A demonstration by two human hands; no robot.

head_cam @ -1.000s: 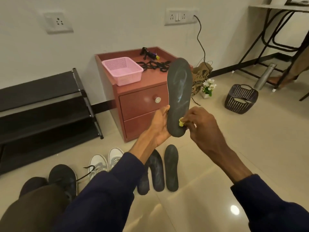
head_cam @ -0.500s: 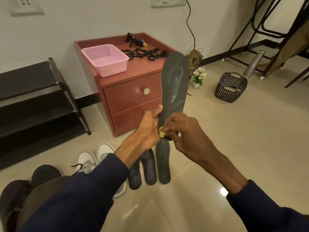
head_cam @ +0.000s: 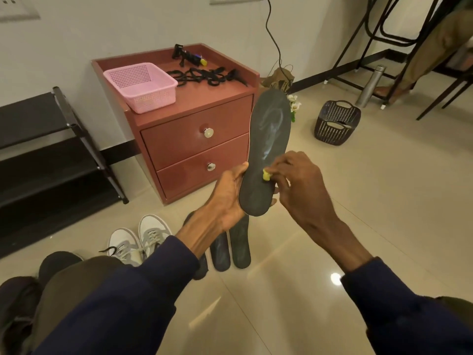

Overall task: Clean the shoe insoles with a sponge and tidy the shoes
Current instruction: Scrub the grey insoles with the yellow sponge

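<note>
A black shoe rack [head_cam: 38, 155] stands against the wall at far left, and below it, at the bottom edge of the frame, a pair of dark shoes [head_cam: 58, 262] sits partly hidden by the person's knee. Just right of them a pair of white sneakers [head_cam: 139, 239] rests on the tiled floor [head_cam: 384, 201], toes toward the wall. Behind, a red table [head_cam: 199, 139] with two drawers carries a pink basket [head_cam: 140, 85] at its left and a tangle of black laces [head_cam: 207, 76] at its right. On the floor in front of the table three dark insoles [head_cam: 239, 249] lie side by side, partly covered by the left forearm. The left hand [head_cam: 227, 193] holds a fourth insole [head_cam: 268, 155] upright in mid-air, its fingers wrapped around the heel end, thumb on the left edge; pale smears mark the upper half of its face. The right hand [head_cam: 299, 185] presses a small yellow sponge [head_cam: 266, 175] against the insole's lower middle, its fingers pinched closed on the sponge. Behind the insole's tip a brown paper bag [head_cam: 277, 82] and a small pot of white flowers [head_cam: 294, 106] stand near the wall. Farther right a dark basket [head_cam: 336, 123] sits on the floor, a steel bottle [head_cam: 371, 85] beyond it by black metal furniture legs.
</note>
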